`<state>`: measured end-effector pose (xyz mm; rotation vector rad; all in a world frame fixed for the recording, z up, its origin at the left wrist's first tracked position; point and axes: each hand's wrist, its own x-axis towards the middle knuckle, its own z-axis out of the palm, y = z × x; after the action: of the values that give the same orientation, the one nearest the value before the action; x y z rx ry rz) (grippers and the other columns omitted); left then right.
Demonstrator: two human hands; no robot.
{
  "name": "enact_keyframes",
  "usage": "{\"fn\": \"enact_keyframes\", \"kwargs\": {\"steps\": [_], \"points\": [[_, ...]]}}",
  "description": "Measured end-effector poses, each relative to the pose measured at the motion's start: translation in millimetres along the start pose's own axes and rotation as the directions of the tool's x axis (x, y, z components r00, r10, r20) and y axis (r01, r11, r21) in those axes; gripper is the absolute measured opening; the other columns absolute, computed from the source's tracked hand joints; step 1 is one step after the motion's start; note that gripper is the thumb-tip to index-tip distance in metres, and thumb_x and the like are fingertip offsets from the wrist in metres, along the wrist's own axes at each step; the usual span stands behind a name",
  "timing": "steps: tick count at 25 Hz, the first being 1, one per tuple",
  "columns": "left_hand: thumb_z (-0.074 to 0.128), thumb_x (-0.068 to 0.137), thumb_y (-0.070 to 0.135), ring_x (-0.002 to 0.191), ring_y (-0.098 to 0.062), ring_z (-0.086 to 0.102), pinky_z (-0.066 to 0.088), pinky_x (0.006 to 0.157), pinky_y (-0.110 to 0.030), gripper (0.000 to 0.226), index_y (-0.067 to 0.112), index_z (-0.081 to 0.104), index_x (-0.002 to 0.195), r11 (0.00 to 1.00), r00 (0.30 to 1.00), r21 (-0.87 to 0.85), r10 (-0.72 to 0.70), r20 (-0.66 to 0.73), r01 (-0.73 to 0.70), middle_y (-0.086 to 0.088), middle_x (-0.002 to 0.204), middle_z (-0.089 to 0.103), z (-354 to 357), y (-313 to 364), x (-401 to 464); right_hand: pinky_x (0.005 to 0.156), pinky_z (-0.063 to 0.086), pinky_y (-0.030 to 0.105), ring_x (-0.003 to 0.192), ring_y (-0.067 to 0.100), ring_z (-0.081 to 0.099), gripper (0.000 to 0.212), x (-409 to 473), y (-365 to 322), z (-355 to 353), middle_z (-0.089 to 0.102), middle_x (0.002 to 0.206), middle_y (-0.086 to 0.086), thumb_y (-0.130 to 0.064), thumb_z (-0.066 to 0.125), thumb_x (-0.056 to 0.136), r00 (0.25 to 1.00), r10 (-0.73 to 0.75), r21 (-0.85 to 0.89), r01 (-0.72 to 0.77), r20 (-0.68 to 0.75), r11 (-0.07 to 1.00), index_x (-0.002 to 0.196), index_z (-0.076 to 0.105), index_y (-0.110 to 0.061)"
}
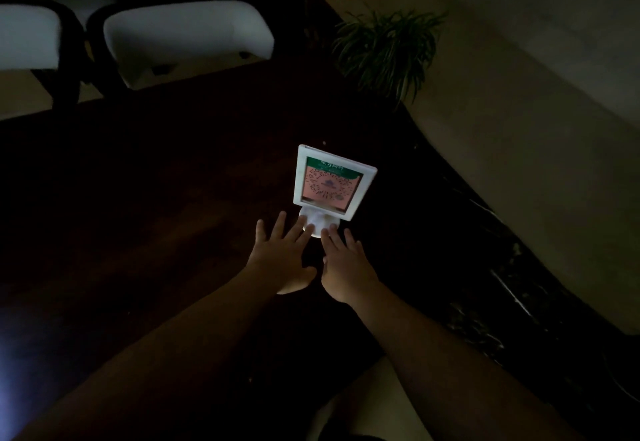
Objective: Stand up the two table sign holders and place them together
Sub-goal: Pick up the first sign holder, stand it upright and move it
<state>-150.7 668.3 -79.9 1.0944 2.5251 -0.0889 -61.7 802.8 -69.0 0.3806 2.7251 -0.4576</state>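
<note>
I see one table sign holder (pixel 332 182) standing upright on the dark table (pixel 156 181), its white frame facing me with a green header strip over a pink panel printed with a round code pattern. Its round white base (pixel 317 222) sits on the table just below the frame. My left hand (pixel 282 257) lies flat with the grip spread wide, fingertips (pixel 300 225) touching the near-left edge of the base. My right hand (pixel 346 269) is beside it, grip also spread and not pinching anything, fingertips at the base's near-right edge. The two hands nearly touch at the thumbs. I can make out only this one holder; the scene is very dim. Across the table stand white-seated chairs (pixel 187 39), and a leafy potted plant (pixel 388 46) is on the floor to the right.
</note>
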Motion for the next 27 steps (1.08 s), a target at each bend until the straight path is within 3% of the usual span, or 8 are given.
{"fn": "enact_keyframes", "kwargs": {"steps": [12, 27], "points": [[0.032, 0.082, 0.067, 0.147, -0.033, -0.022, -0.008, 0.112, -0.067, 0.09, 0.033, -0.012, 0.153, 0.997, 0.997, -0.012, -0.077, -0.013, 0.077, 0.005, 0.164, -0.019, -34, 17, 97, 0.12, 0.003, 0.049, 0.151, 0.031, -0.006, 0.062, 81, 66, -31, 0.002, 0.167, 0.006, -0.024, 0.035, 0.103, 0.989, -0.082, -0.002, 0.083, -0.126, 0.997, 0.157, 0.008, -0.014], [0.028, 0.082, 0.068, 0.147, -0.034, -0.021, -0.007, 0.112, -0.069, 0.088, 0.033, -0.009, 0.154, 0.989, 0.989, -0.035, -0.145, -0.008, 0.145, 0.003, 0.165, -0.015, -78, 46, 208, 0.12, 0.002, 0.05, 0.15, 0.034, -0.008, 0.061, 164, 138, -86, 0.003, 0.167, 0.006, -0.027, 0.034, 0.104, 0.985, -0.109, -0.009, 0.109, -0.13, 0.994, 0.157, 0.009, -0.015]]}}
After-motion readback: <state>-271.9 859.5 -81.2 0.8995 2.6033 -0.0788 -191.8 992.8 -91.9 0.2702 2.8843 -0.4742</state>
